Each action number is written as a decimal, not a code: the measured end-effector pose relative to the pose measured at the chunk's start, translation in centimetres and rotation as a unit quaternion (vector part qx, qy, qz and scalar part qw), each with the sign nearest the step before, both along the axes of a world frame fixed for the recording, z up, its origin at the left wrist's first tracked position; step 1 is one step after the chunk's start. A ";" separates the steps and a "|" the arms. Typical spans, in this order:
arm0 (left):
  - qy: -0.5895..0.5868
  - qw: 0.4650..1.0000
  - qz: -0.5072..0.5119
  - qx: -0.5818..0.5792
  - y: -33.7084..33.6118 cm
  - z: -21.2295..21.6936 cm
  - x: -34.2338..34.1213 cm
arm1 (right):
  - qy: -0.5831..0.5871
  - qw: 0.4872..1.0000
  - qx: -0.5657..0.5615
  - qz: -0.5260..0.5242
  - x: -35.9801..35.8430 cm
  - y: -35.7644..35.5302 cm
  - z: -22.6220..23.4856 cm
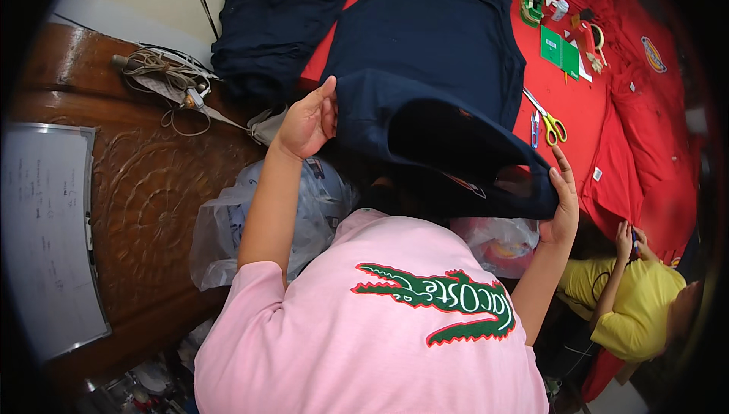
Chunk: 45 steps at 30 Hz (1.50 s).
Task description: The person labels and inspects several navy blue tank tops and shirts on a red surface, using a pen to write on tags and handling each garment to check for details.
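Navy garment (437, 31) lies with its body spread on the red-covered bench (569, 107), its near end raised off the edge and gaping in front of the wearer's chest. Grip: left hand (307, 122) has the left end of the opening pinched between thumb and fingers; right hand (562, 205) grasps the opposite end, thumb on the near face. Handling, judged by drape: light, soft and limp, with no stiffness of its own; not fragile, unlikely to slip, but prone to sag or fold between holds. Best taken at the two side ends of the opening, cloth kept lightly taut. Containers: clear plastic bag (216, 243) below the left forearm, holding pale-blue folded contents, probably cloth; second clear bag (474, 233) beside the right forearm, reddish contents, detail unclear. Green holder (529, 13) at far right of the bench carries a dark object, kind uncertain.
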<state>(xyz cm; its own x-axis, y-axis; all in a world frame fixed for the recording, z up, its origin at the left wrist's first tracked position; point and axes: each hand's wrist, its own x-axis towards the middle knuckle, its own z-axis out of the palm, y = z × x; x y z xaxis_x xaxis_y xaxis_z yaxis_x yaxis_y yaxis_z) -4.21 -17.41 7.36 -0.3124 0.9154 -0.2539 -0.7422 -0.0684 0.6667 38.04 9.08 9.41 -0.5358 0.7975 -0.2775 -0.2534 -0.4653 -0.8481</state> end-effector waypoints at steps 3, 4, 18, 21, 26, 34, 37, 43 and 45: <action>-0.040 0.995 -0.046 0.083 1.5 2.5 1.3 | 0.036 0.999 -0.001 0.012 -2.0 0.3 0.6; -0.034 0.991 -0.069 0.110 2.2 4.5 2.1 | 0.053 0.998 0.000 0.014 -2.5 0.6 0.7; 0.034 0.986 -0.120 0.109 9.6 3.7 -10.0 | 0.167 0.984 0.041 0.049 -13.7 5.7 3.4; 0.013 0.992 -0.088 0.094 11.5 3.1 -12.5 | 0.223 0.973 0.025 0.054 -15.6 6.4 3.9; -0.025 0.982 -0.131 0.133 13.9 1.8 -16.2 | 0.158 0.987 0.024 -0.008 -17.6 6.9 3.7; -0.102 0.968 -0.163 0.159 15.5 -1.8 -21.0 | 0.100 0.993 0.052 -0.041 -19.6 9.0 3.3; -0.138 0.968 -0.126 0.167 16.2 -1.0 -20.7 | 0.078 0.993 0.066 -0.059 -18.7 11.9 2.8; -0.198 0.951 -0.128 0.202 18.2 -2.4 -22.8 | 0.042 0.994 0.093 -0.046 -22.8 14.3 4.1; -0.119 0.986 -0.065 0.097 18.5 -1.9 -22.8 | 0.038 0.994 0.089 -0.042 -23.3 14.8 3.8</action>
